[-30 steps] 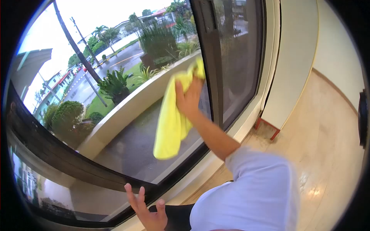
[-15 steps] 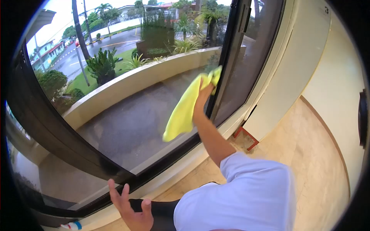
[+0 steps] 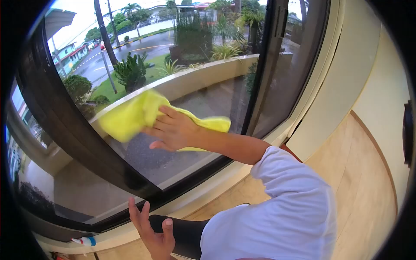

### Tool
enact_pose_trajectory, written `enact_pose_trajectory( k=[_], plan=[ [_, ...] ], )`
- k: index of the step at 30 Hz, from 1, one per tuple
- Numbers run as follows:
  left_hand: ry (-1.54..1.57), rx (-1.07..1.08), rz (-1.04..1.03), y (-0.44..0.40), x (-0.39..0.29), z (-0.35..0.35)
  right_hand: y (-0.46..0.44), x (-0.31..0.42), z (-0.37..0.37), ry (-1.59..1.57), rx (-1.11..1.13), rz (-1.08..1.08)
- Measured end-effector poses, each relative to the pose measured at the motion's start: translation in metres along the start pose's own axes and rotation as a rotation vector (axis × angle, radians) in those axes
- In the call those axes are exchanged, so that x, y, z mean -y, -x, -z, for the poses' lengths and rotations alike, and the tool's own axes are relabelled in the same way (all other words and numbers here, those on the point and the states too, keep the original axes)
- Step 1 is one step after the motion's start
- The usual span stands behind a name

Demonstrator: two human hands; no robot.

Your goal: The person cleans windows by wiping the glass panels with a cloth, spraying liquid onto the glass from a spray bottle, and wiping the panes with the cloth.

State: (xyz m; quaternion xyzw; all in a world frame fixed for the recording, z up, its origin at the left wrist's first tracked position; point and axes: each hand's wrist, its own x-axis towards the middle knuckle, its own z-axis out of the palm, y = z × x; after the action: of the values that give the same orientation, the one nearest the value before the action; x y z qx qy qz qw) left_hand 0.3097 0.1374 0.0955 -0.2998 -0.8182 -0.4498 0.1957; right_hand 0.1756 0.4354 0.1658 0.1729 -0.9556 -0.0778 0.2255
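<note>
A yellow cloth (image 3: 130, 115) lies spread against the large window pane (image 3: 156, 162), its left part blurred by motion. My right hand (image 3: 173, 128) presses on the cloth with the fingers spread and pointing left; part of the cloth trails to the right behind the wrist. My left hand (image 3: 154, 232) is low in the view, near the bottom window frame (image 3: 173, 190), palm up with its fingers apart and nothing in it.
A dark vertical frame post (image 3: 264, 69) stands right of the pane, and another dark frame (image 3: 78, 117) curves along the left. A white and blue bottle (image 3: 84, 241) lies on the sill at lower left. Outside are a low wall (image 3: 208, 71), plants and a road.
My right hand has swept the cloth left across the pane, away from the right frame post. The left hand keeps its open pose. The view has shifted slightly.
</note>
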Motion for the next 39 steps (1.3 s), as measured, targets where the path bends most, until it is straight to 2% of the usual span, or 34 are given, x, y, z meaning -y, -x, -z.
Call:
enact_pose_trajectory(
  k=[2,3,4,5,6,7,8,10,11,12,13,14,15,17,18,19,20,21,23,25,26,27,29,30,31,32,33,34,35,36,37,38,39],
  plan=[
    [-0.03,-0.014,-0.041,-0.001,-0.005,0.001,0.029,-0.024,-0.029,0.043,-0.137,-0.186],
    [-0.037,-0.035,-0.043,0.002,-0.006,0.001,0.048,-0.05,-0.027,0.117,-0.378,-0.357],
    [-0.009,-0.056,-0.032,0.007,-0.005,0.002,0.05,-0.066,0.005,0.301,-0.112,-0.685],
    [0.016,-0.076,-0.018,0.011,-0.005,0.005,0.054,-0.113,-0.012,0.08,-0.938,-0.405],
    [0.003,-0.088,-0.014,0.014,-0.005,0.008,0.043,-0.129,0.023,0.154,-1.104,-0.404],
    [0.01,-0.107,0.023,0.017,-0.005,0.011,0.029,-0.136,0.053,0.167,-1.124,-0.505],
    [0.022,-0.125,0.054,0.017,-0.006,0.012,0.005,-0.137,0.077,0.148,-1.23,-0.495],
    [0.001,-0.127,0.041,0.02,-0.007,0.012,-0.041,-0.113,0.097,0.111,-1.235,-0.487],
    [-0.014,-0.125,0.035,0.019,-0.008,0.01,-0.053,-0.085,0.091,0.183,-1.162,-0.43],
    [-0.014,-0.125,0.027,0.018,-0.011,0.007,-0.049,-0.042,0.095,0.024,-1.0,-0.371],
    [-0.036,-0.087,0.019,0.017,-0.015,0.005,-0.04,-0.02,0.076,0.099,-0.718,-0.217],
    [-0.056,-0.052,0.009,0.016,-0.017,0.002,-0.027,-0.011,0.044,-0.031,-0.684,0.012],
    [-0.056,-0.047,-0.001,0.016,-0.018,0.0,-0.01,-0.025,0.004,-0.112,-0.568,0.018],
    [-0.082,-0.028,-0.066,0.018,-0.016,0.001,0.02,-0.052,-0.004,-0.039,-0.542,-0.072],
    [-0.087,-0.038,-0.068,0.021,-0.013,0.005,0.027,-0.07,0.017,0.116,-0.628,-0.172],
    [-0.099,-0.047,-0.049,0.025,-0.01,0.01,0.026,-0.086,0.035,0.254,-0.519,-0.466],
    [-0.109,-0.061,-0.028,0.028,-0.008,0.012,0.016,-0.122,0.032,0.281,-0.976,-0.358],
    [-0.107,-0.075,-0.022,0.028,-0.008,0.012,0.008,-0.118,0.078,0.188,-1.006,-0.437],
    [-0.058,-0.137,0.071,0.028,-0.011,0.015,-0.024,-0.105,0.082,0.309,-1.197,-0.434],
    [-0.034,-0.157,0.013,0.028,-0.006,0.009,-0.018,-0.06,0.064,0.284,-0.936,-0.345],
    [-0.018,-0.162,-0.035,0.032,-0.001,0.007,-0.006,-0.041,0.042,0.269,-0.755,-0.232],
    [-0.031,-0.175,-0.011,0.033,0.0,0.008,0.006,-0.036,0.014,0.177,-0.816,-0.062],
    [-0.011,-0.097,-0.049,0.031,0.001,0.012,0.03,-0.053,0.007,-0.038,-0.543,-0.237],
    [0.002,-0.126,-0.022,0.035,0.003,0.013,0.034,-0.078,-0.013,0.282,-0.52,-0.403],
    [-0.01,-0.151,-0.016,0.039,0.004,0.017,0.026,-0.103,-0.021,0.168,-0.756,-0.552],
    [0.032,-0.203,0.019,0.04,0.0,0.022,0.015,-0.1,0.028,0.044,-0.787,-0.501],
    [0.079,-0.244,0.047,0.043,0.001,0.023,-0.007,-0.09,0.064,0.121,-1.012,-0.448],
    [0.078,-0.231,0.069,0.044,0.001,0.025,-0.034,-0.089,0.072,0.149,-1.209,-0.437],
    [0.018,-0.234,0.066,0.044,0.001,0.028,-0.058,-0.075,0.078,0.152,-1.254,-0.434],
    [-0.043,-0.244,0.06,0.042,0.001,0.029,-0.077,-0.061,0.063,0.288,-1.205,-0.421],
    [-0.045,-0.238,0.076,0.04,0.0,0.026,-0.08,-0.023,0.05,0.294,-0.985,-0.4],
    [-0.022,-0.222,0.067,0.041,-0.001,0.023,-0.07,0.009,0.026,0.221,-0.717,-0.291],
    [0.001,-0.211,0.054,0.044,-0.002,0.021,-0.057,0.04,0.014,0.134,-0.346,-0.086]
  ],
)
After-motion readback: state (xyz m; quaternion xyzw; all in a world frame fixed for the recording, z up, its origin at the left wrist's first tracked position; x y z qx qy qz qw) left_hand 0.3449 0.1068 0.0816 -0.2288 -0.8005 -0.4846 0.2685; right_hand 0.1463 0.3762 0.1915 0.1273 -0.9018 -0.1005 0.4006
